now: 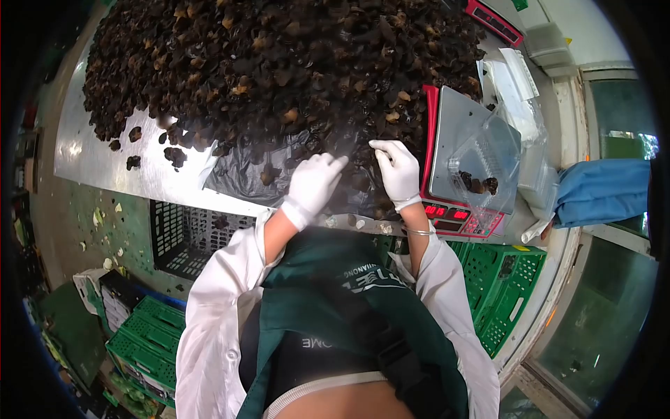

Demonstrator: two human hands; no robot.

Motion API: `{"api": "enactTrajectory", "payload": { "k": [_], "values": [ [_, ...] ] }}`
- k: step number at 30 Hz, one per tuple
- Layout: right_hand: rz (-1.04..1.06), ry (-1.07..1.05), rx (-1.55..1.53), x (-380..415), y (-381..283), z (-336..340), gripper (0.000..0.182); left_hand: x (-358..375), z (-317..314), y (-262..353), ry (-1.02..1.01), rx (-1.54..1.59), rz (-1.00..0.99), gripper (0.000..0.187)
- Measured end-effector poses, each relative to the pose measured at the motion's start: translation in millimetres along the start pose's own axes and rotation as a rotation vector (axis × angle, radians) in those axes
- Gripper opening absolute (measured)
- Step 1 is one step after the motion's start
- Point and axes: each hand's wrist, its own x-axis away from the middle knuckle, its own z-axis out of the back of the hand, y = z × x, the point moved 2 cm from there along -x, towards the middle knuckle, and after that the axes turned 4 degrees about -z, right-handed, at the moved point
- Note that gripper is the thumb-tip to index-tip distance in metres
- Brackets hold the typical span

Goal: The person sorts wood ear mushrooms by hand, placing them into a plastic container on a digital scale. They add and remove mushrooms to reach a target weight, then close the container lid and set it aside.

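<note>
My left hand (314, 185), in a white glove, is over the near edge of a heap of dark wood ear mushrooms (258, 63). Its fingers are curled in and slightly blurred; what they hold, if anything, I cannot make out. To its right, my right hand (399, 171), also gloved, has thumb and forefinger pinched together beside the scale. Whatever lies in that pinch is too small to name. A faint pale blur shows between both hands. Beneath them lies a dark plastic sheet (244, 167). On the digital scale (447, 150), an open clear plastic box (481, 157) holds several mushroom pieces.
Clear containers (537, 153) are stacked right of the scale, near a blue sleeve (600, 192). Another red scale (494, 21) stands at the back right. A black crate (199, 237) sits below the metal table (91, 153); green crates (499, 293) stand low on both sides.
</note>
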Motion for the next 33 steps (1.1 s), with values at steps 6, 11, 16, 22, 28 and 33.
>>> {"api": "enactTrajectory", "payload": {
  "k": [6, 11, 16, 22, 28, 33],
  "values": [
    [-0.153, -0.094, 0.046, 1, -4, -23, 0.019, 19, 27, -25, -0.038, 1.663, 0.727, 0.033],
    [0.040, -0.114, 0.540, -9, -3, -57, 0.041, 35, 22, -36, -0.060, 1.981, 0.712, 0.045],
    [-0.309, -0.229, -0.291, -7, 14, -30, 0.027, 47, 32, -35, -0.071, 1.965, 0.764, 0.056],
    [-0.675, -0.314, -1.208, 11, 4, -7, 0.020, 61, 49, -35, 0.001, 1.816, 0.719, 0.046],
    [-0.505, -0.409, -0.677, 18, 8, -13, 0.010, 132, 125, -72, -0.223, 1.347, 0.736, 0.030],
    [0.001, -0.382, 0.177, 28, -25, -40, 0.022, 171, 156, -92, -0.423, 0.106, 0.740, 0.021]
  ]
}}
